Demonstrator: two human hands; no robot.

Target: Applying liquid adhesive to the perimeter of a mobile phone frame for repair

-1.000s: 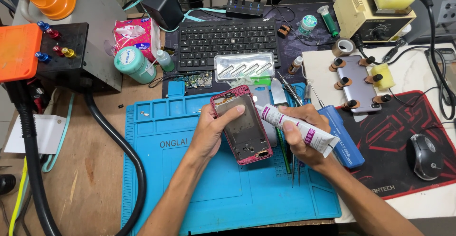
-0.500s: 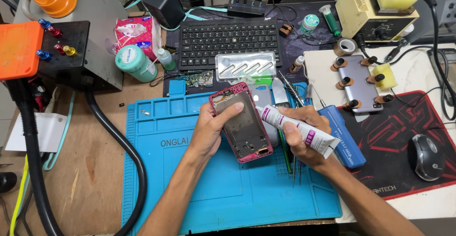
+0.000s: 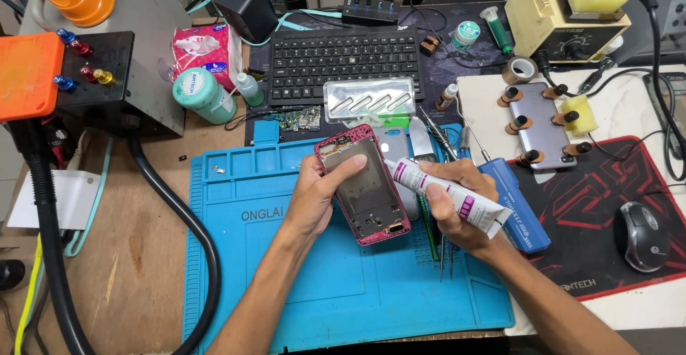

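Observation:
My left hand (image 3: 319, 192) grips a pink phone frame (image 3: 364, 187) by its left edge, holding it tilted over the blue work mat (image 3: 286, 269); the frame's inside faces up. My right hand (image 3: 457, 208) is wrapped around a white glue tube (image 3: 450, 194) with purple print. The tube's nozzle touches the frame's upper right edge. Both forearms come in from the bottom of the view.
A blue case (image 3: 518, 208) and tweezers (image 3: 436, 237) lie right of the frame. Behind are a clear plastic tray (image 3: 368, 99), a black keyboard (image 3: 343, 62), a teal bottle (image 3: 204, 94), a clamped phone (image 3: 539, 123), and a mouse (image 3: 641, 235) on a red-black pad. A black hose (image 3: 179, 219) crosses the wooden table.
The phone frame and both hands have shifted very slightly; the tube nozzle stays at the frame's upper right edge.

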